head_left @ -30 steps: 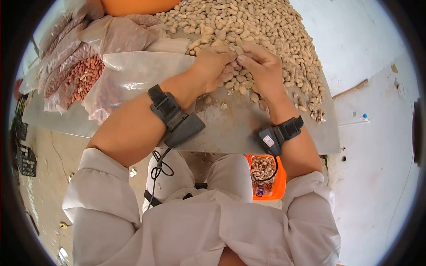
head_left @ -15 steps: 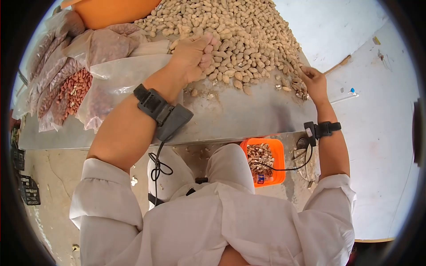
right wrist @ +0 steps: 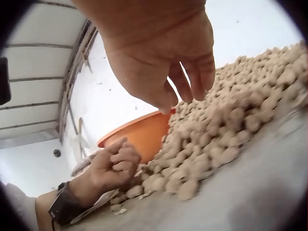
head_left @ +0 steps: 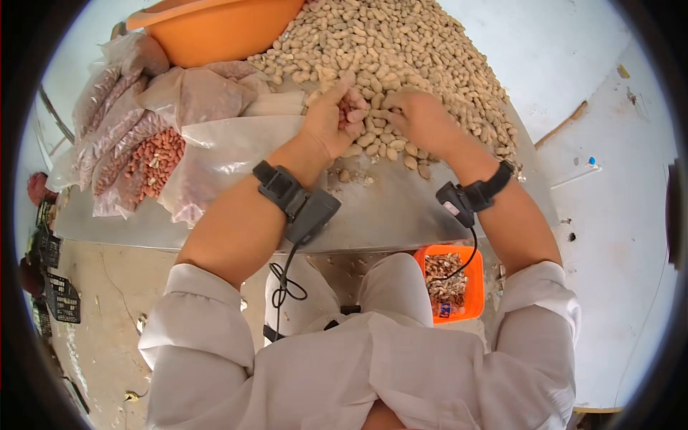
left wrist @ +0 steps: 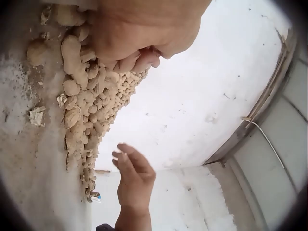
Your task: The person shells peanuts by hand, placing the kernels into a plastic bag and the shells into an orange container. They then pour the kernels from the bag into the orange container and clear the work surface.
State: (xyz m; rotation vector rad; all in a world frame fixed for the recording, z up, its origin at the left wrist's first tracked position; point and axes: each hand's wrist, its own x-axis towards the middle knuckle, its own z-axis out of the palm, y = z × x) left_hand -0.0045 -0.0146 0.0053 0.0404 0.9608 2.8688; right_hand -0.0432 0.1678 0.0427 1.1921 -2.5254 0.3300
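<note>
My left hand (head_left: 331, 122) is at the near edge of a heap of unshelled peanuts (head_left: 408, 50), palm turned up. Its fingers curl round several reddish peanut kernels (head_left: 347, 109). In the left wrist view most of that palm is hidden. To its right, my right hand (head_left: 426, 123) hovers above the peanuts with bent, spread fingers. The right wrist view shows gaps between these fingers (right wrist: 197, 86) and nothing held in them. In that view my left hand (right wrist: 113, 168) appears low beside the heap, its fingers folded in.
Clear plastic bags (head_left: 122, 122) of red kernels lie left on the metal table (head_left: 387, 218), one spilling kernels (head_left: 154, 161) at its mouth. An orange basin (head_left: 222, 32) stands behind them. Below the table edge is an orange bin (head_left: 469, 287) holding shells. A white wall (head_left: 609, 215) borders the right.
My right hand moved from beside the left out to the heap's right edge, then back near the left. The left hand turned, so kernels show in its palm. The head view shifted.
</note>
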